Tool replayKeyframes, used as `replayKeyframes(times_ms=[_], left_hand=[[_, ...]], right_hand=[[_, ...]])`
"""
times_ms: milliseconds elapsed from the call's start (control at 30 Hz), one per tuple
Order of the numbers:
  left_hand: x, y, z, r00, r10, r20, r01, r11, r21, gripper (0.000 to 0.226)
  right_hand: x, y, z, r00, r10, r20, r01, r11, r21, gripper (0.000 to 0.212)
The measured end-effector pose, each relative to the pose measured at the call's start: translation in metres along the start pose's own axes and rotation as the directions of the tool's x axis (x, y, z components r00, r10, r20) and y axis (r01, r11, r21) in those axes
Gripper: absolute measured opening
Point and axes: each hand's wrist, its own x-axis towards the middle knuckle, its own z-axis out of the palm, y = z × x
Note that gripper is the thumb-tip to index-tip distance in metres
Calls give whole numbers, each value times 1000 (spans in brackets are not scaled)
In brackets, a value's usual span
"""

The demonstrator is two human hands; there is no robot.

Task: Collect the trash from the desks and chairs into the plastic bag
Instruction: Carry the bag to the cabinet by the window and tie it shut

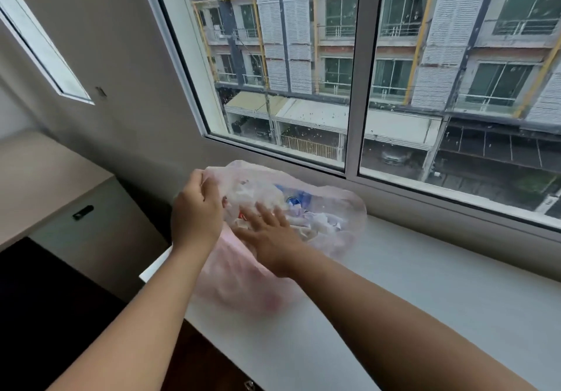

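A thin, translucent pink plastic bag [340, 232] lies on its side at the left end of the wide white window ledge [440, 305], its far side close to the ledge's back edge under the window frame [352, 93]. Through the film show crumpled white paper scraps [321, 223] and a clear bottle with a blue label [296, 199]. The left hand [197, 208] has its fingers curled, pinching the bag's rim at the left end. The right hand [267, 232] rests flat on the bag, fingers straight and spread. A beige cabinet [45, 178] stands beyond the ledge's left end.
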Motion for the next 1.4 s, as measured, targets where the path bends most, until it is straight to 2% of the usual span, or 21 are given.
replayKeyframes(times_ms=[100, 167, 200, 267, 333, 400, 433, 467, 500, 533, 633, 700, 767, 867, 933, 1033, 1133, 1200, 1267, 1333, 1400], left_hand=[[4, -14, -10, 997, -72, -37, 70, 997, -30, 30], [6, -19, -11, 988, -142, -59, 137, 987, -89, 27], [5, -20, -11, 985, -164, -60, 157, 982, -107, 26], [2, -21, -8, 983, -178, -43, 172, 979, -109, 24], [-2, -23, -7, 982, -185, -31, 181, 978, -99, 25], [-3, -26, -7, 981, -189, -34, 185, 977, -102, 24], [-2, -27, -7, 981, -192, -37, 188, 977, -101, 25], [-2, -29, -8, 980, -196, -39, 191, 977, -99, 26], [0, -29, -10, 979, -198, -45, 193, 977, -94, 26], [1, -29, -11, 978, -203, -55, 198, 977, -84, 26], [6, -28, -11, 967, -238, -89, 233, 970, -62, 24], [8, -27, -9, 961, -258, -98, 254, 966, -49, 22], [8, -29, -9, 961, -256, -101, 255, 967, -31, 23], [2, -34, -12, 967, -237, -87, 239, 971, 4, 28], [-5, -36, -10, 971, -230, -71, 232, 972, 21, 32], [-15, -35, -4, 974, -220, -51, 222, 975, 22, 35], [-21, -32, 0, 977, -212, -30, 212, 977, 11, 34], [-24, -30, 1, 981, -192, -8, 192, 981, -5, 33], [-26, -28, 1, 985, -172, 26, 173, 985, -25, 35], [-28, -24, 0, 986, -153, 64, 155, 988, -30, 38], [-27, -22, 0, 985, -144, 91, 149, 987, -54, 37]], right_hand=[[-11, 8, -7, 979, -51, -196, 102, 960, 262, 52], [-25, 28, -13, 890, -2, -456, 139, 953, 268, 41], [-32, 43, -12, 806, 43, -591, 109, 970, 218, 36], [-45, 76, -12, 669, 254, -698, -153, 967, 205, 38], [-56, 112, -4, 577, 656, -487, -524, 755, 395, 56], [-68, 135, 12, 452, 889, -70, -723, 411, 556, 56], [-73, 141, 17, 450, 891, 52, -722, 329, 608, 41], [-79, 144, 22, 480, 874, 71, -678, 318, 662, 20], [-84, 142, 26, 531, 846, 48, -635, 360, 684, 11], [-87, 138, 29, 598, 801, 19, -595, 428, 680, 20], [-96, 113, 30, 850, 519, 92, -468, 661, 587, 18], [-100, 105, 28, 916, 351, 193, -400, 775, 489, 21], [-104, 112, 21, 917, 347, 199, -399, 817, 417, 28], [-106, 143, 6, 866, 492, -90, -435, 830, 350, 14], [-99, 167, 5, 821, 543, -176, -482, 824, 297, 36], [-73, 182, 16, 866, 499, -20, -496, 865, 76, 74], [-60, 180, 41, 874, 481, 75, -483, 876, 9, 70], [-66, 179, 58, 883, 465, -69, -462, 885, 54, 39], [-76, 178, 67, 798, 546, -254, -514, 838, 185, 6], [-87, 177, 63, 650, 711, -267, -561, 686, 464, 15], [-101, 169, 48, 568, 790, -228, -521, 561, 643, 19]])
